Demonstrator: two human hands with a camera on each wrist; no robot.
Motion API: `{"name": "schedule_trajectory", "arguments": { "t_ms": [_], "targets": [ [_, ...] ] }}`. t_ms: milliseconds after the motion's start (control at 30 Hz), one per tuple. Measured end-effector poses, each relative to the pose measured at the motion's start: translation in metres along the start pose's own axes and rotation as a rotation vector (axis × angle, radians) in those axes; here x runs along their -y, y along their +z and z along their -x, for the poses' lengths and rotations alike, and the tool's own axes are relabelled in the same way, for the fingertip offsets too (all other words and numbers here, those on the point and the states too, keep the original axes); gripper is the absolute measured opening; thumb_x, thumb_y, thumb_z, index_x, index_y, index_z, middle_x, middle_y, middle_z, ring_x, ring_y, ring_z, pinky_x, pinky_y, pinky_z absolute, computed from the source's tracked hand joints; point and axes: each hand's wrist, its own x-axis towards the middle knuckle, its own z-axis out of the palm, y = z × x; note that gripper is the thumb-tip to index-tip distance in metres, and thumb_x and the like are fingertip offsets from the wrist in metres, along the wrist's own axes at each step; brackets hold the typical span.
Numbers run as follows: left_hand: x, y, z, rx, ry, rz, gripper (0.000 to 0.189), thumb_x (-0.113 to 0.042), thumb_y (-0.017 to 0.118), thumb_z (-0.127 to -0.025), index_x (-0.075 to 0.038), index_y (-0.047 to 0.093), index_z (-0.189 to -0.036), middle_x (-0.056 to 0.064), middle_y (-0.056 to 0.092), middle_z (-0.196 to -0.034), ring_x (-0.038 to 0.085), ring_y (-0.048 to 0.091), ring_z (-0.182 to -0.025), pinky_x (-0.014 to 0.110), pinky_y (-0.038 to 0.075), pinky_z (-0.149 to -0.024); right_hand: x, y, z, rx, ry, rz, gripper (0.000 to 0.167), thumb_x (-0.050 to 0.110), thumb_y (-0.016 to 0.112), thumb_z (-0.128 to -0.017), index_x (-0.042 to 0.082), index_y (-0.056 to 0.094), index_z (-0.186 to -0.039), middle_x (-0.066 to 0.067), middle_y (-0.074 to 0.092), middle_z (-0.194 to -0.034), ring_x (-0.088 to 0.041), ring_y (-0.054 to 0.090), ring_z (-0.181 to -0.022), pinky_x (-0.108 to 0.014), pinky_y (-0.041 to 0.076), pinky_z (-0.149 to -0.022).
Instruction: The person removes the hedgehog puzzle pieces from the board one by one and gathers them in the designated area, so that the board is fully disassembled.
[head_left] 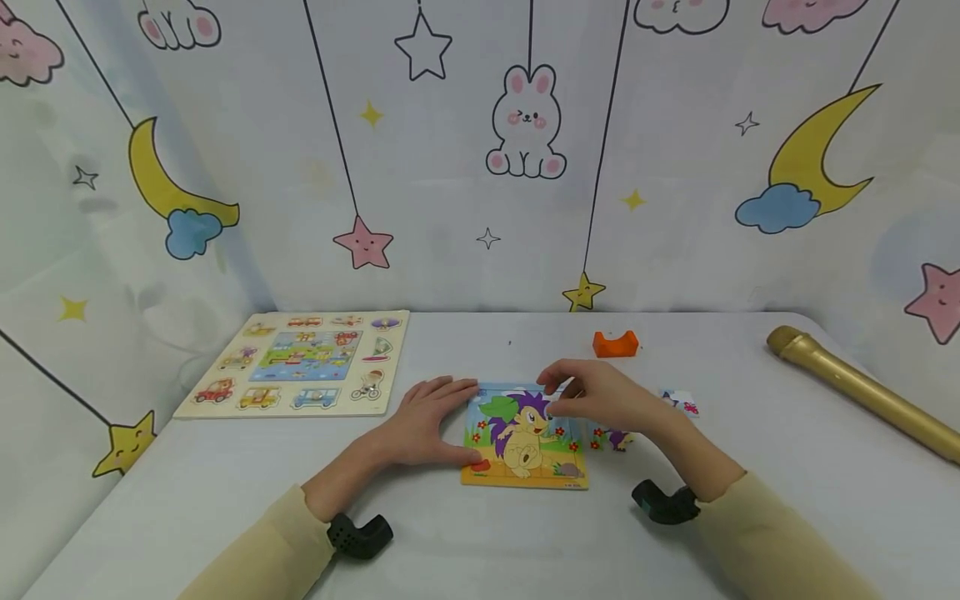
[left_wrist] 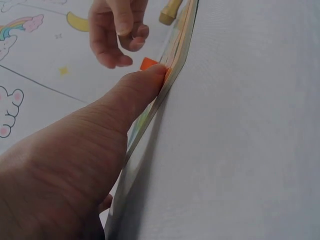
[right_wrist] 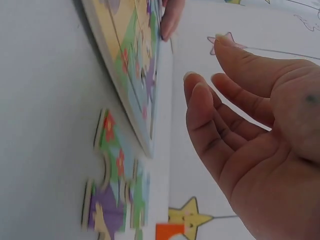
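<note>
A wooden hedgehog jigsaw puzzle (head_left: pixel 525 450) lies flat on the white table. My left hand (head_left: pixel 423 423) is spread along its left side, with the thumb (left_wrist: pixel 145 82) pressing on the lower left border and the fingertips at the upper left corner. Above the puzzle's upper right part hovers my right hand (head_left: pixel 600 396). Its fingers are bent and apart from the thumb, and the right wrist view shows nothing between them. Loose jigsaw pieces (right_wrist: pixel 117 160) with red flowers and purple spines lie just right of the board, partly under the right hand in the head view.
At the back left lies a vehicle picture board (head_left: pixel 225 387). An orange curved block (head_left: pixel 615 344) sits behind the right hand, and another loose piece (head_left: pixel 684 403) beside the right forearm. A gold microphone (head_left: pixel 862 392) lies far right. A patterned curtain (head_left: pixel 450 167) hangs behind the table.
</note>
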Motion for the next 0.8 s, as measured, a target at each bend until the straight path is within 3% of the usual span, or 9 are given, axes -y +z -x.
{"name": "schedule_trajectory", "arguments": {
  "t_ms": [200,467,667,800],
  "targets": [
    [0.002,0.002,-0.001,0.007,-0.002,-0.002,0.094,-0.060,0.076,-0.080,-0.015,0.042,-0.156,-0.001,0.036,-0.160,0.032,0.021,-0.149,0.059,0.010,-0.118,0.005,0.013,-0.012,0.046,0.007,-0.010,0.037,0.022,0.074,-0.094,0.005,0.065,-0.125,-0.003,0.067,-0.108,-0.018,0.065,-0.094,-0.034,0.056,-0.085],
    [0.000,0.001,-0.003,0.013,0.001,-0.018,0.094,-0.061,0.075,-0.081,-0.016,0.041,-0.156,-0.001,0.036,-0.160,0.032,0.021,-0.149,0.060,0.010,-0.118,0.005,0.027,-0.016,0.089,0.093,-0.023,0.032,0.018,0.075,-0.093,0.008,0.065,-0.121,0.001,0.065,-0.103,-0.018,0.059,-0.092,-0.031,0.055,-0.084],
    [0.001,0.000,-0.002,0.013,-0.005,-0.008,0.094,-0.060,0.076,-0.081,-0.015,0.041,-0.156,0.000,0.037,-0.160,0.032,0.021,-0.149,0.060,0.009,-0.118,0.007,0.032,-0.018,0.085,0.068,0.037,0.038,0.022,0.079,-0.089,0.003,0.065,-0.119,-0.001,0.063,-0.103,-0.016,0.059,-0.088,-0.030,0.054,-0.082],
    [0.003,0.001,-0.001,0.010,-0.002,-0.003,0.094,-0.060,0.076,-0.081,-0.015,0.041,-0.156,0.001,0.037,-0.160,0.033,0.022,-0.149,0.060,0.009,-0.118,0.011,0.037,-0.019,0.078,0.102,0.092,0.045,0.027,0.082,-0.086,0.003,0.065,-0.120,0.000,0.059,-0.103,-0.015,0.056,-0.088,-0.030,0.053,-0.083]
  ]
}}
